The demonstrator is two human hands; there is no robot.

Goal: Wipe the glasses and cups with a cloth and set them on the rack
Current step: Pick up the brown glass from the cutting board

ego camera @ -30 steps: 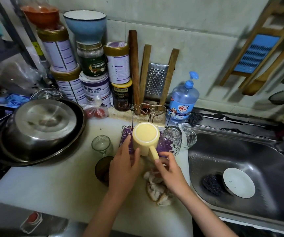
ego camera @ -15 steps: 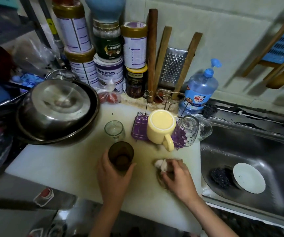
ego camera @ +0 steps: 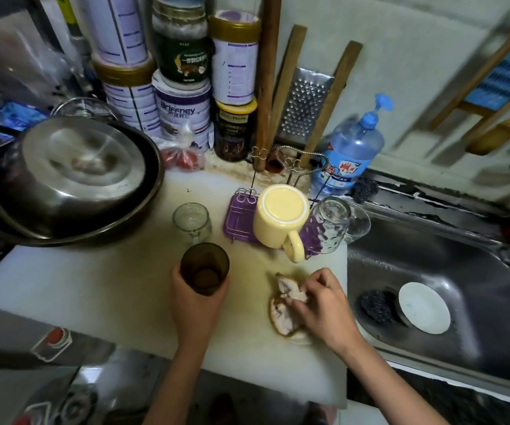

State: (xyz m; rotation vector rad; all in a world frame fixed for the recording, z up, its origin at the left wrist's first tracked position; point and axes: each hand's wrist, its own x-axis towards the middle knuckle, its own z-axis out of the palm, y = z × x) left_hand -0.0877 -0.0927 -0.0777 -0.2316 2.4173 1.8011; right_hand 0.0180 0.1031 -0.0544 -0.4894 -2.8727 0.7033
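Head view looks down on a steel sink (ego camera: 477, 271) at the right and a white bench (ego camera: 94, 296) in the middle, with stacked steel bowls (ego camera: 73, 179) at the left edge of the bench. At the back of the bench, just beside the sink, stands the rack (ego camera: 237, 220), a purple tray with wire pegs. A yellow mug (ego camera: 279, 216) sits upside down on it, and a clear glass (ego camera: 329, 228) leans on a peg to its right, mouth down. A small glass (ego camera: 191, 222) stands upright on the bench just left of the rack, not yet racked. In front of it is the brown tumbler (ego camera: 204, 268), upright with its mouth towards the camera and its long axis near vertical. The left hand (ego camera: 197, 305) has its fingers and thumb wrapped round the tumbler's lower wall; whether the base touches the bench I cannot tell. The cloth (ego camera: 279, 314), crumpled white and brown, lies on the bench to the right of the tumbler, well clear of it. The right hand (ego camera: 321, 305) rests over the cloth with curled fingers pinching a fold. The tumbler looks to be the next piece to wipe. The move turns on closing that sideways gap: the cloth lies to the right of the tumbler, the right hand is the one on it, and the open mouth faces up to take it. The rack lies beyond and to the right.
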